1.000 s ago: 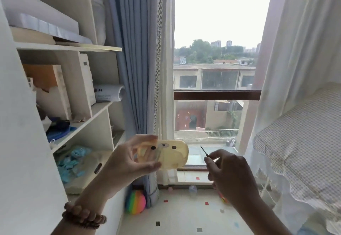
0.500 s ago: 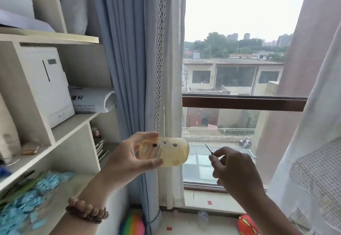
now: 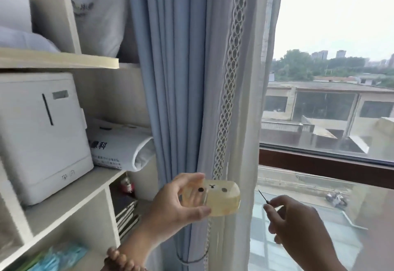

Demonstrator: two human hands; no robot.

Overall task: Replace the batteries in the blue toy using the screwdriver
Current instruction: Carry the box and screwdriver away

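1. The left hand [image 3: 170,209] holds the toy [image 3: 221,198] in the air in front of the curtain [image 3: 170,79]. Its grip is closed around the toy's left end, with the thumb below and the fingers above and behind.
2. The toy looks pale yellow and half transparent. A face of 2 black dots and a small mark is turned to the camera.
3. The grip of the right hand [image 3: 298,228] is closed on the screwdriver [image 3: 262,196]. Only the thin dark shaft shows, pointing up and left; the handle is probably hidden inside the palm.
4. The screwdriver tip is near the toy's right end but does not touch it.
5. Compared with 0.5 s ago, both hands keep nearly the same pose. The view has turned left, so the shelf [image 3: 64,196] and the white box [image 3: 42,138] fill more of it.
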